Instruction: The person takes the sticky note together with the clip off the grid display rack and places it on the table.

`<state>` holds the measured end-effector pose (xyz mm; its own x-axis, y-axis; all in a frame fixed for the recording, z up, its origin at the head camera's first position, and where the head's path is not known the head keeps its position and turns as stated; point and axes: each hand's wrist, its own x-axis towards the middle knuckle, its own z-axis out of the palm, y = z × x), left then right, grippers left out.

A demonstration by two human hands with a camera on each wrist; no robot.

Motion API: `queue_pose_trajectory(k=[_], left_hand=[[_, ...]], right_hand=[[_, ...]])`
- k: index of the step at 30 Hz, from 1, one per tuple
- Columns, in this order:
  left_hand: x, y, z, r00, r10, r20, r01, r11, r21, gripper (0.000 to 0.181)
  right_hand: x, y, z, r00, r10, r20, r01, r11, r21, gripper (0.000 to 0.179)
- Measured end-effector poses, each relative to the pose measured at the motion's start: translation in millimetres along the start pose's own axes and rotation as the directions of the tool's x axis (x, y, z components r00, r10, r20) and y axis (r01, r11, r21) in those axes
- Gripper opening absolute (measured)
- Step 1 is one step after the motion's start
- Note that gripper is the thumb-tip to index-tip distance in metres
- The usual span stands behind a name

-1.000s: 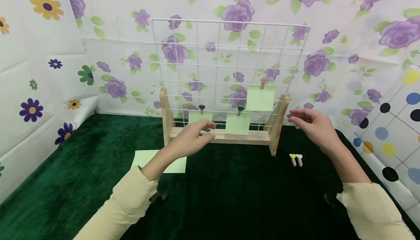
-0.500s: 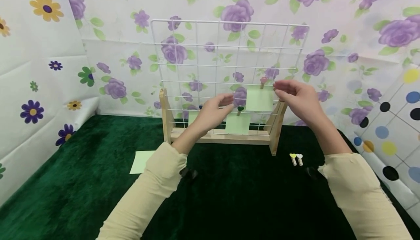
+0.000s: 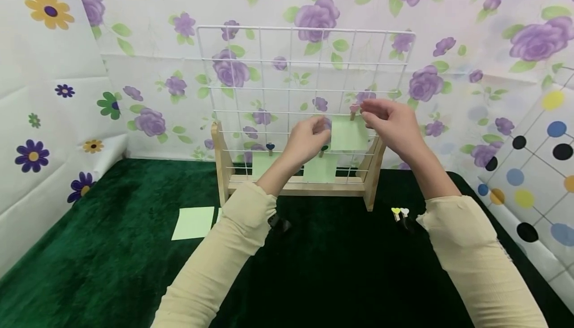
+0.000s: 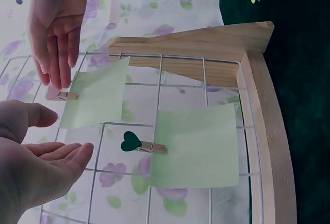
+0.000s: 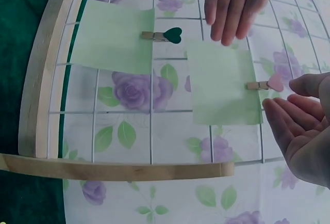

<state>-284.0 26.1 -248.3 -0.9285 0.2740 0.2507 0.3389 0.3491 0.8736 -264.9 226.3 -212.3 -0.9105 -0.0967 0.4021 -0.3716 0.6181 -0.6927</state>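
A white wire grid (image 3: 289,88) on a wooden stand (image 3: 372,183) bears several pale green paper notes under heart-topped clothespins. The upper-right note (image 3: 349,133) hangs from a pink-heart clothespin (image 5: 268,84). My right hand (image 3: 392,123) is at this clothespin, thumb and fingertips apart and close to the pink heart. Beside the same note's left edge is my left hand (image 3: 307,138), fingers extended and nothing between them in the left wrist view. Lower down, a green-heart clothespin (image 4: 142,144) holds another note (image 4: 196,146), and a blue-heart clothespin (image 3: 270,148) holds a third.
On the dark green cloth (image 3: 314,268) a loose pale green note (image 3: 194,223) lies at the left, another partly behind the left sleeve. Yellow-heart (image 3: 395,213) and white-heart clothespins lie at the right, near the right sleeve. Flowered sheeting (image 3: 152,83) stands behind the grid.
Both hands have risen: the left rightward to the upper note, the right leftward to the pink-heart clothespin. The notes hang as before, and the head view has shifted slightly.
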Motion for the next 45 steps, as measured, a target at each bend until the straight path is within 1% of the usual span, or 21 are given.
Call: queue_pose_trajectory(k=[2, 4, 7, 11, 14, 17, 20, 23, 28, 33, 35, 38, 42, 44, 45], left_hand=[[2.0, 0.8, 0.5, 1.0, -0.022, -0.005, 0.022, 1.0, -0.017, 0.048], [4.3, 1.3, 0.9, 0.999, -0.037, -0.006, 0.037, 0.999, -0.027, 0.048], [8.5, 2.8, 1.8, 0.998, -0.062, -0.008, 0.061, 0.997, -0.043, 0.046], [15.2, 5.3, 4.5, 0.995, -0.095, -0.031, 0.093, 0.994, -0.065, 0.041], [19.2, 6.8, 7.8, 0.993, -0.108, -0.045, 0.103, 0.989, -0.108, 0.036], [21.1, 7.6, 11.2, 0.991, -0.121, -0.051, 0.111, 0.981, -0.158, 0.032], [21.4, 7.6, 13.1, 0.988, -0.139, -0.062, 0.125, 0.974, -0.19, 0.03], [20.8, 6.7, 13.4, 0.986, -0.151, -0.071, 0.134, 0.97, -0.203, 0.028], [20.0, 4.4, 12.6, 0.983, -0.159, -0.087, 0.14, 0.97, -0.197, 0.024], [18.3, 4.9, 14.2, 0.981, -0.166, -0.103, 0.14, 0.965, -0.22, 0.02], [16.0, 5.9, 14.6, 0.98, -0.165, -0.111, 0.134, 0.961, -0.241, 0.019], [12.8, 6.7, 15.0, 0.98, -0.167, -0.111, 0.129, 0.949, -0.287, 0.018], [11.8, 7.2, 17.1, 0.982, -0.171, -0.076, 0.128, 0.91, -0.394, 0.021], [12.6, 7.5, 18.6, 0.983, -0.174, -0.056, 0.133, 0.893, -0.429, 0.025], [13.4, 7.6, 19.4, 0.983, -0.176, -0.05, 0.137, 0.889, -0.437, 0.026]], right_hand=[[2.6, -3, 2, 1.0, 0.001, 0.02, -0.001, 1.0, 0.025, 0.044], [5.6, -6, 4, 1.0, 0.002, 0.031, -0.003, 1.0, 0.027, 0.045], [10.1, -10, 6, 0.999, -0.001, 0.038, 0.001, 1.0, -0.001, 0.047], [14.5, -13, 8, 0.999, -0.005, 0.04, 0.007, 0.999, -0.047, 0.047], [16.3, -14, 9, 0.999, 0.005, 0.036, -0.003, 0.999, -0.052, 0.045], [17.7, -12, 10, 1.0, 0.014, 0.023, -0.013, 0.999, -0.033, 0.043], [18.7, -11, 11, 1.0, 0.017, 0.016, -0.017, 1.0, -0.023, 0.041], [19.5, -12, 11, 1.0, 0.016, 0.019, -0.015, 1.0, -0.025, 0.039], [21.5, -12, 11, 1.0, 0.009, 0.029, -0.008, 0.999, -0.046, 0.035], [22.8, -12, 12, 0.999, 0.008, 0.037, -0.005, 0.998, -0.061, 0.032], [23.1, -12, 12, 0.999, 0.002, 0.046, 0.001, 0.998, -0.063, 0.032], [23.6, -11, 11, 0.998, -0.009, 0.056, 0.012, 0.998, -0.062, 0.031], [24.2, -11, 11, 0.998, -0.009, 0.055, 0.012, 0.998, -0.064, 0.03], [24.1, -11, 11, 0.999, -0.001, 0.051, 0.004, 0.998, -0.066, 0.031], [24.2, -10, 11, 0.999, 0.003, 0.048, 0.0, 0.998, -0.067, 0.031]])
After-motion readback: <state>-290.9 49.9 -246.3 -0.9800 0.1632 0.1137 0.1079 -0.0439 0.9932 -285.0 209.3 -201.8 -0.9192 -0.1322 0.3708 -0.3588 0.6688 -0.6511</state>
